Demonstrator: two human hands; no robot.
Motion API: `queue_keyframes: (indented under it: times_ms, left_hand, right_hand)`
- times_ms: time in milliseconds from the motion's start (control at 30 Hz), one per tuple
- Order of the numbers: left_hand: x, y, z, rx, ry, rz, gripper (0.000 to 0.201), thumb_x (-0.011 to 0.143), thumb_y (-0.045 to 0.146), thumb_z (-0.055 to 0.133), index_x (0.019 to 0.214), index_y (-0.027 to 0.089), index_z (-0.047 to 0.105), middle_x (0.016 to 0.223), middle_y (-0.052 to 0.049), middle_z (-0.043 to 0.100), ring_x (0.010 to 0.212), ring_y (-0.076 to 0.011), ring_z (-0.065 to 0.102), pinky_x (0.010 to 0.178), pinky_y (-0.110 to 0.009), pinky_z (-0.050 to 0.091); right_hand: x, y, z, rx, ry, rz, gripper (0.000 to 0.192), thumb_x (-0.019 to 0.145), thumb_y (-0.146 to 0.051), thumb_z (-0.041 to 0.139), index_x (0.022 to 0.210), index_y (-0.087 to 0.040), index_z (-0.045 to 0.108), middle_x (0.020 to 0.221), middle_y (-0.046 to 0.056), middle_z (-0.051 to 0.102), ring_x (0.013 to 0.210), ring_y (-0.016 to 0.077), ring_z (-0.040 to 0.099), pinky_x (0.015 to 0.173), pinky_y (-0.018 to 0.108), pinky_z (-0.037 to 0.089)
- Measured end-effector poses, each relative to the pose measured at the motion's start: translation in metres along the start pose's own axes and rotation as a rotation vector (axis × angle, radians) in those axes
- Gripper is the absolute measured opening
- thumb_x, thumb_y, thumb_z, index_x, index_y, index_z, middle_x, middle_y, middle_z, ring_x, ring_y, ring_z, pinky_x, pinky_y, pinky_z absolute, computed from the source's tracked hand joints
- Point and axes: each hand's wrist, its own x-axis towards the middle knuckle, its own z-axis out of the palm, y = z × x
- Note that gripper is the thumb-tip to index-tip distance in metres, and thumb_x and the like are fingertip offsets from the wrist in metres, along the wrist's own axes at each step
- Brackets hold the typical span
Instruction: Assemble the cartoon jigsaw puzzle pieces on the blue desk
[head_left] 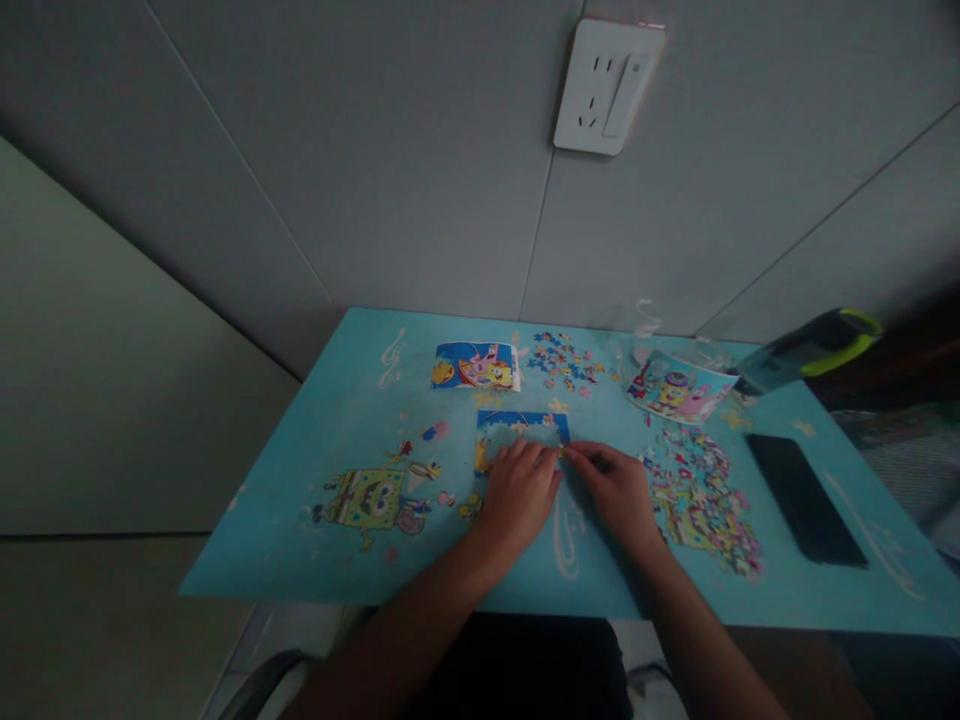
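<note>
A partly built jigsaw panel (523,428) with a blue top edge lies in the middle of the light-blue table (315,400). My left hand (517,490) rests flat on its lower part, fingers spread. My right hand (615,485) sits beside it, fingertips pinched at the panel's lower right corner; whether a piece is between them is hidden. A pile of loose puzzle pieces (701,495) lies just right of my right hand.
A picture card (475,366) and a smaller scatter of pieces (562,360) lie at the back. A clear bag with a cartoon print (679,388), a dark bottle with a green lid (814,350) and a black phone (806,497) occupy the right side. A wall socket (607,87) is above.
</note>
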Motion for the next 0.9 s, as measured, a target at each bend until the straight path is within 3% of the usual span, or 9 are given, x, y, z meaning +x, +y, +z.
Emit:
queue_keyframes:
  times_ms: [133,233,500,900]
  left_hand:
    - [0.0,-0.006,0.006,-0.074,0.046,-0.029,0.037,0.097,0.029,0.065,0.132,0.02,0.059,0.111,-0.007,0.071,0.105,-0.0265,0.063,0.096,-0.045,0.049]
    - [0.002,-0.009,0.007,-0.115,0.055,-0.035,0.037,0.098,0.029,0.064,0.134,0.021,0.058,0.111,-0.006,0.072,0.103,-0.0257,0.064,0.094,-0.044,0.05]
    - [0.0,-0.007,0.002,-0.169,0.062,-0.055,0.014,0.097,0.031,0.066,0.108,0.022,0.065,0.1,-0.002,0.074,0.097,-0.0246,0.065,0.088,-0.043,0.047]
    - [-0.003,-0.007,-0.004,-0.202,0.133,-0.108,0.026,0.087,0.039,0.078,0.094,0.022,0.06,0.087,0.0,0.068,0.088,-0.0223,0.063,0.086,-0.039,0.045]
  right_hand:
    - [0.002,-0.003,0.0,0.111,-0.031,0.036,0.035,0.086,-0.051,0.071,0.099,-0.021,0.081,0.095,0.007,0.081,0.083,0.0265,0.074,0.081,0.039,0.058]
    - [0.001,-0.005,-0.001,0.129,-0.061,0.049,0.033,0.086,-0.05,0.071,0.101,-0.022,0.081,0.097,0.006,0.081,0.085,0.0266,0.075,0.083,0.039,0.059]
    - [-0.005,-0.006,-0.002,0.171,-0.073,0.044,0.03,0.091,-0.044,0.068,0.107,-0.022,0.078,0.104,0.007,0.08,0.092,0.0255,0.074,0.088,0.039,0.058]
    - [-0.011,-0.003,-0.002,0.157,-0.053,-0.003,0.03,0.09,-0.046,0.068,0.107,-0.023,0.077,0.102,0.007,0.079,0.092,0.025,0.072,0.084,0.039,0.056]
